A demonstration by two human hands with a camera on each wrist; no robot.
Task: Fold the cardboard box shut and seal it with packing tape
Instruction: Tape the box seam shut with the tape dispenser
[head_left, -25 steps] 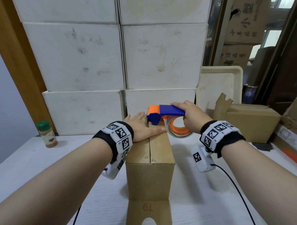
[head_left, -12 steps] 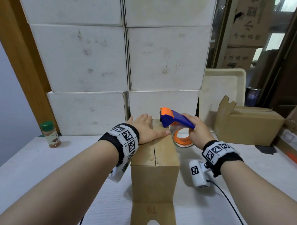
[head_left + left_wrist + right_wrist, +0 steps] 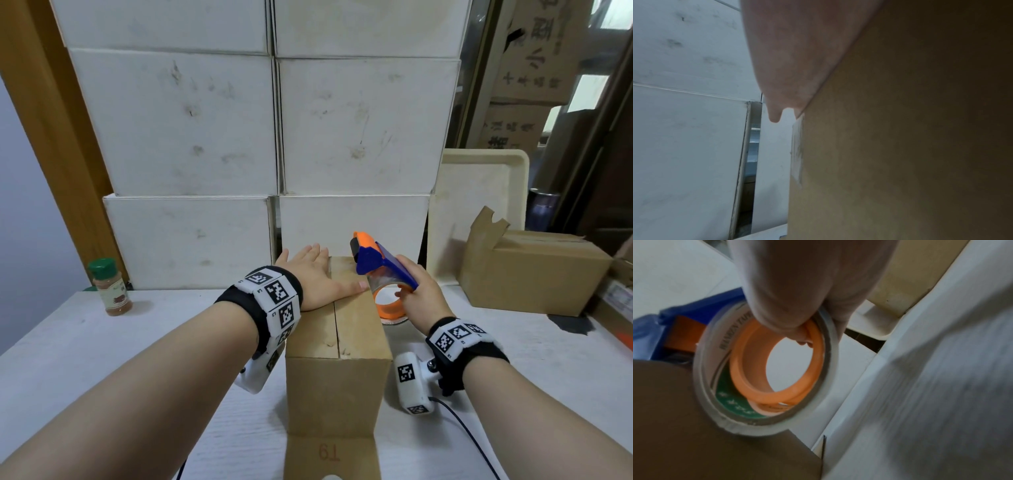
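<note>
A tall brown cardboard box point(image 3: 337, 380) stands on the white table, its top flaps folded shut along a centre seam. My left hand point(image 3: 320, 279) lies flat on the far part of the top, fingers straight, pressing the flaps down; the left wrist view has the palm point(image 3: 797, 53) against the box edge point(image 3: 900, 146). My right hand point(image 3: 416, 299) grips a blue and orange tape dispenser point(image 3: 378, 262) beside the box's far right corner, tilted with its orange nose up. In the right wrist view, fingers point(image 3: 795, 293) curl round the clear tape roll point(image 3: 766, 374).
Stacked white cartons point(image 3: 274, 137) form a wall right behind the box. A spice jar with a green lid point(image 3: 109, 287) stands at the left. A second brown box point(image 3: 527, 270) and a cream tray point(image 3: 479, 195) sit at the right. A loose flap marked T9 point(image 3: 330, 452) lies at the box's near foot.
My right hand has tipped the tape dispenser from level to nose-up and drawn it down beside the box's right edge. My left hand stays flat on the flaps.
</note>
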